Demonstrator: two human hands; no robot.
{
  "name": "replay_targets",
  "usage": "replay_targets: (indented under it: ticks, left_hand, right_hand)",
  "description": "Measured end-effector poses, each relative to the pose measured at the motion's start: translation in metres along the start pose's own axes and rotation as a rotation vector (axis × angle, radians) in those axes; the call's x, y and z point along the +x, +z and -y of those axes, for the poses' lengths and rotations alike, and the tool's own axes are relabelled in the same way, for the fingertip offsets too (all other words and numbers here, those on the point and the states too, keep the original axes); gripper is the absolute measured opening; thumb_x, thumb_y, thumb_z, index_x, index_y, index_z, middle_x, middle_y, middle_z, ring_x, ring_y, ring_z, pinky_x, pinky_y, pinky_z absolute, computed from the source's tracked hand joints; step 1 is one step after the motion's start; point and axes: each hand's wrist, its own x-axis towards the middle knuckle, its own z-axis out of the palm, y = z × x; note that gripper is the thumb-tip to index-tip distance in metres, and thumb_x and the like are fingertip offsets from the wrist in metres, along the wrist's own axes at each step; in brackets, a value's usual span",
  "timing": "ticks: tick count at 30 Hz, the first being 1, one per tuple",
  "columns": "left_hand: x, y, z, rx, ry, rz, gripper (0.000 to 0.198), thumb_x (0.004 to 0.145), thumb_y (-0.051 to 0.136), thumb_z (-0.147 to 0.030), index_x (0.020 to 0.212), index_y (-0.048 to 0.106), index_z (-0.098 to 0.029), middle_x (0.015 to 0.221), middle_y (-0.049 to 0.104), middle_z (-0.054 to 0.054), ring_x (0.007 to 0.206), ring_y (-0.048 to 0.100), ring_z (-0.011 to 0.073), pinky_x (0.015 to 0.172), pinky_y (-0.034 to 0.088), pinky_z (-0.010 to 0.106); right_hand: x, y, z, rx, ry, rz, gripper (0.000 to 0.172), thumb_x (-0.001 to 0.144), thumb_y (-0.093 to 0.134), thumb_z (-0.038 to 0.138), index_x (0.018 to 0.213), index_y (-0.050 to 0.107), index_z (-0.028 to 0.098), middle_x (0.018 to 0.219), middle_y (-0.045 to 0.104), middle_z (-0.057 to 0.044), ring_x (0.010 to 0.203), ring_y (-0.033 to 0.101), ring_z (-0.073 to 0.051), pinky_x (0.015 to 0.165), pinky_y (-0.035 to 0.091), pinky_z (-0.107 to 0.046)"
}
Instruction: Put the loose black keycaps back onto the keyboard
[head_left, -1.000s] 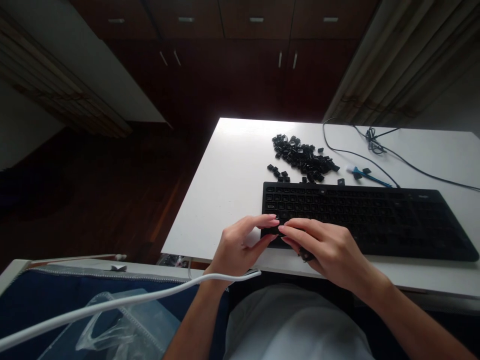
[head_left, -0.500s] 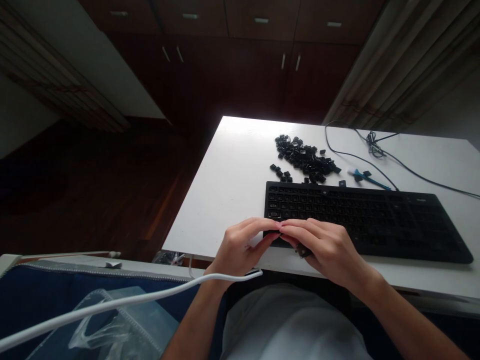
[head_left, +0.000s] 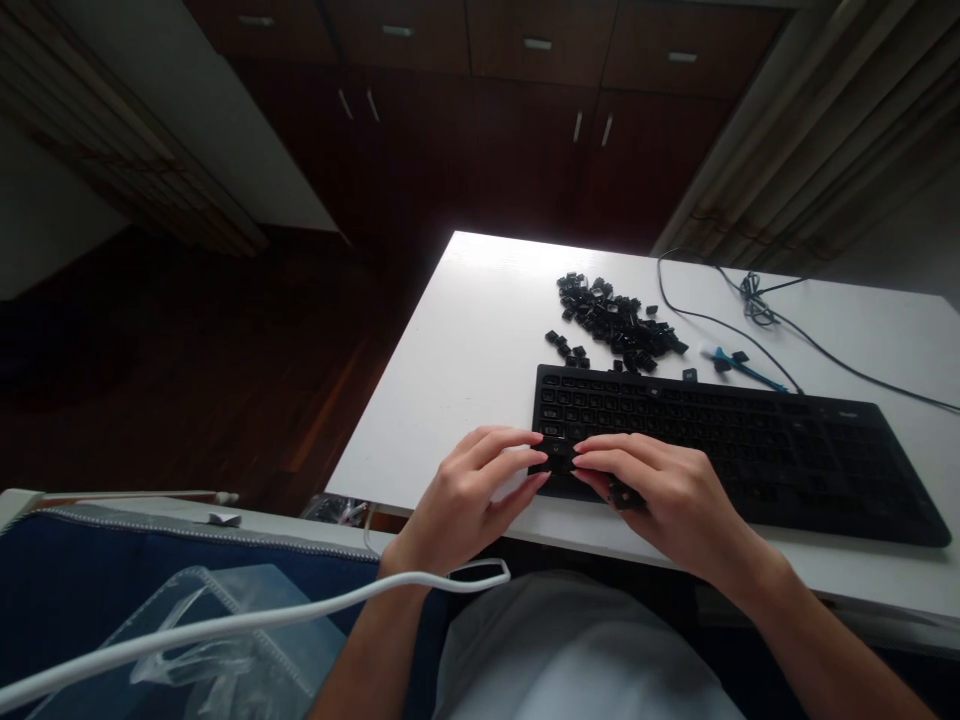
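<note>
A black keyboard lies on the white table, many of its key places bare. At its left end, my left hand has thumb and fingers apart, the tips by the keyboard's edge and nothing held. Between the two hands' fingertips sits a black keycap on the keyboard. My right hand rests over the lower left keys, its index and middle fingertips beside that keycap. Under its curled fingers it keeps a small dark piece, which looks like a keycap; its details are partly hidden.
A heap of loose black keycaps lies behind the keyboard, several more to its left. A blue tool and a black cable lie at the back right. A white bar crosses in front, over a clear plastic bag.
My hands have come apart: the left drew back to the left and its fingers spread, the right shifted right. The keycap between them now shows. The view has shifted slightly.
</note>
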Motion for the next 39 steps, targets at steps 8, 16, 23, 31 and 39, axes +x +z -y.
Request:
replay_targets:
  ticks: [8,16,23,31,39]
  left_hand:
    - [-0.004,0.002,-0.001,0.080,0.025,0.006,0.022,0.088,0.071,-0.008,0.107,0.068,-0.019,0.118,0.070,0.008,0.105,0.064,0.0188,0.095,0.056,0.036]
    - [-0.004,0.003,-0.001,0.096,0.029,-0.003,0.021,0.088,0.070,-0.007,0.106,0.068,-0.019,0.117,0.071,0.008,0.103,0.065,0.0192,0.094,0.056,0.036]
    - [-0.003,0.003,-0.002,0.109,0.004,-0.006,0.020,0.089,0.069,-0.009,0.107,0.069,-0.018,0.116,0.069,0.008,0.103,0.065,0.0188,0.094,0.055,0.035]
    - [-0.005,0.003,-0.002,0.078,-0.016,-0.013,0.021,0.089,0.070,-0.008,0.108,0.069,-0.019,0.116,0.068,0.007,0.104,0.064,0.0174,0.094,0.055,0.033]
    - [-0.001,0.003,-0.001,0.026,-0.152,-0.132,0.016,0.091,0.068,-0.011,0.105,0.070,-0.019,0.113,0.069,0.007,0.106,0.066,0.0177,0.095,0.055,0.031]
  right_hand:
    - [-0.009,0.011,0.000,-0.098,-0.069,0.035,0.046,0.084,0.060,-0.004,0.123,0.066,0.019,0.130,0.070,-0.004,0.093,0.068,-0.020,0.080,0.054,-0.034]
    - [-0.010,0.010,0.000,-0.141,-0.104,0.026,0.039,0.089,0.060,0.000,0.123,0.068,0.018,0.130,0.071,-0.004,0.090,0.068,-0.018,0.078,0.053,-0.033]
    - [-0.006,0.009,0.005,-0.185,-0.120,0.009,0.034,0.093,0.055,0.003,0.122,0.068,0.016,0.126,0.072,-0.007,0.089,0.070,-0.018,0.074,0.054,-0.032]
    - [0.003,-0.004,0.018,0.171,0.072,-0.157,0.012,0.087,0.073,0.012,0.094,0.065,0.018,0.089,0.068,-0.004,0.076,0.063,-0.012,0.066,0.050,-0.026]
    - [0.032,-0.019,0.043,1.192,0.194,-0.467,0.046,0.103,0.040,0.025,0.059,0.030,0.020,0.047,0.027,0.004,0.042,0.028,-0.009,0.043,0.028,-0.029]
